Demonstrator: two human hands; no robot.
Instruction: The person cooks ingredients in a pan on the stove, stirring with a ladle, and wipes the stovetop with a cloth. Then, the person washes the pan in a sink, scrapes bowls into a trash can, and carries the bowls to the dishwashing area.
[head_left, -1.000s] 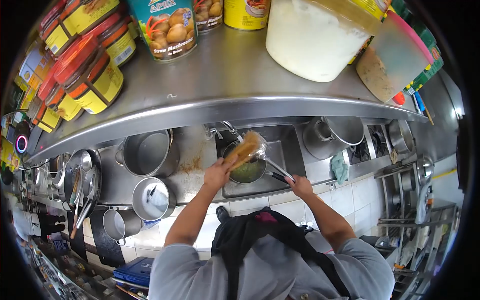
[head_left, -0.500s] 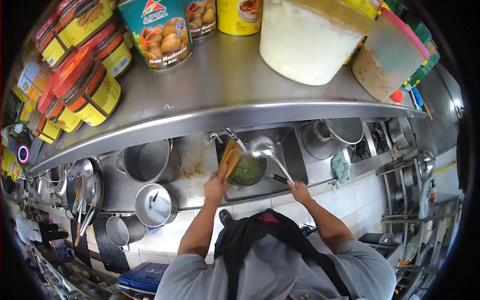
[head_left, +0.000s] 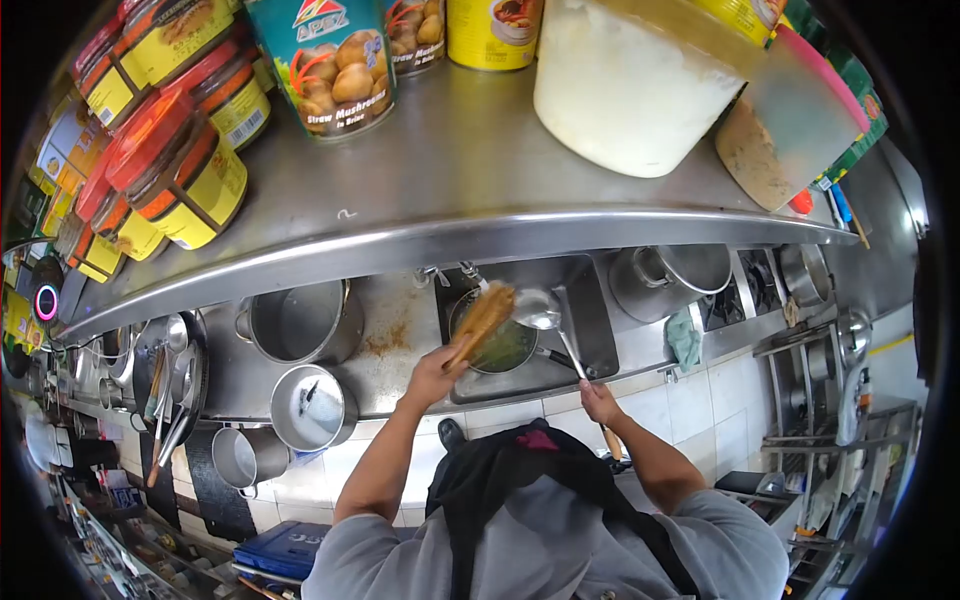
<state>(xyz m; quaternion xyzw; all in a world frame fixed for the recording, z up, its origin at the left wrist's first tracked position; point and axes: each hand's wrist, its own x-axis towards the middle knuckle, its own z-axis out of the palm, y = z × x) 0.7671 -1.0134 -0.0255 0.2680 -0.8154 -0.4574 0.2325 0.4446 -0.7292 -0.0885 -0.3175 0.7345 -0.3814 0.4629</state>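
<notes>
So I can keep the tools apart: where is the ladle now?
In the head view, the ladle has its bowl over the sink, just right of the tan brush, and its handle in the right hand.

Grey short-slv shirt [head_left: 570,545], blk apron [head_left: 482,465] w/ straps [head_left: 465,545], pink patch [head_left: 537,440], dk shoe [head_left: 451,432].

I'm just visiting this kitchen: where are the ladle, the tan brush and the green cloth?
Ladle [head_left: 538,309]: head view, on its metal bowl.
Tan brush [head_left: 484,322]: head view, on the middle of its visible length.
Green cloth [head_left: 683,339]: head view, on the middle of its fabric.
</notes>
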